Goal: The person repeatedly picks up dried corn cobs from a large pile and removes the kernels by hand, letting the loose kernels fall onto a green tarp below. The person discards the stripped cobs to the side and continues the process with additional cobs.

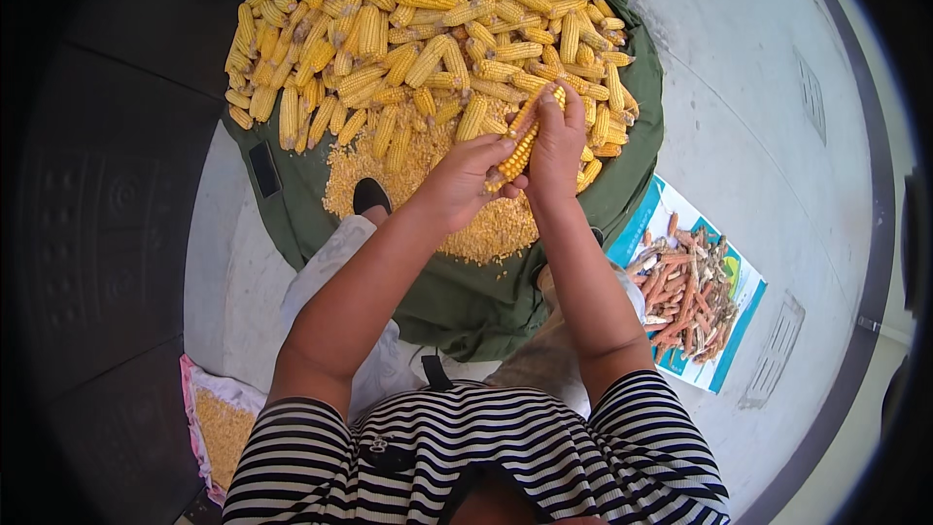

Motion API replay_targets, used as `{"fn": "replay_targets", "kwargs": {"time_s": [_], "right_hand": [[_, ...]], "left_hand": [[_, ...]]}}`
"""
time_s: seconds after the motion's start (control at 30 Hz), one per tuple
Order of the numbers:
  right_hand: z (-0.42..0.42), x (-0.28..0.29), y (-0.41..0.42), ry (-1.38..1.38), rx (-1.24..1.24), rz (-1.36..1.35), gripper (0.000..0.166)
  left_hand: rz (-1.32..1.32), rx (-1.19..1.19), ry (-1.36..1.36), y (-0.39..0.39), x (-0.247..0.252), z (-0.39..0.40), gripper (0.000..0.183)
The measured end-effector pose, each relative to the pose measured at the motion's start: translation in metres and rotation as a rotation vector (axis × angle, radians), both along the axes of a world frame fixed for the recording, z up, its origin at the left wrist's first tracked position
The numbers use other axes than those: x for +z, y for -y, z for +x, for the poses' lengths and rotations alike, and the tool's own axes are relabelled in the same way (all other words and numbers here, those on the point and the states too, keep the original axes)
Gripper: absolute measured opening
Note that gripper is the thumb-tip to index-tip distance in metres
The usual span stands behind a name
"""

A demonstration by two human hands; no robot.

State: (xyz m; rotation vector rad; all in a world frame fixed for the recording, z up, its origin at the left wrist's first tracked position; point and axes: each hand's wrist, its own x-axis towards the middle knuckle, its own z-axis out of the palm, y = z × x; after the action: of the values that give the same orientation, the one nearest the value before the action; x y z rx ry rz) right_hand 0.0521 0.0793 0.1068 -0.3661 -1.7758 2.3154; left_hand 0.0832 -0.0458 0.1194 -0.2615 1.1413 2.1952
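Both of my hands grip one yellow corn cob (519, 153), held at a slant above the pile. A strip along its side is bare of kernels and shows the reddish core. My left hand (466, 179) is closed around its lower end. Near the upper end, my right hand (557, 138) holds it with the thumb pressed against the kernels. Just beyond lies a big heap of unshelled corn cobs (430, 22). Loose corn kernels (485, 233) are spread under my hands on a dark green cloth (466, 306).
A phone-like dark slab (264, 169) lies on the cloth at left. Stripped cobs and husks (689, 292) are piled on a blue-and-white printed sheet (729, 372) at right. A pink-edged cloth with kernels (222, 430) is at lower left. My shoe (372, 195) touches the kernels.
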Motion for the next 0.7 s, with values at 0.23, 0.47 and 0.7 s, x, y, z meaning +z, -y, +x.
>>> {"fn": "replay_targets", "kwargs": {"time_s": [0.23, 0.47, 0.7], "right_hand": [[0.004, 0.009, 0.003, -0.039, -0.035, 0.107, 0.041], [0.004, 0.005, 0.006, -0.011, -0.054, 0.131, 0.040], [-0.001, -0.010, 0.001, -0.074, -0.070, 0.200, 0.041]], "left_hand": [[-0.055, 0.092, 0.074, -0.008, 0.001, 0.003, 0.023], [-0.032, 0.095, 0.084, -0.005, -0.005, 0.002, 0.023], [-0.055, 0.127, 0.157, -0.006, 0.001, 0.003, 0.024]]}}
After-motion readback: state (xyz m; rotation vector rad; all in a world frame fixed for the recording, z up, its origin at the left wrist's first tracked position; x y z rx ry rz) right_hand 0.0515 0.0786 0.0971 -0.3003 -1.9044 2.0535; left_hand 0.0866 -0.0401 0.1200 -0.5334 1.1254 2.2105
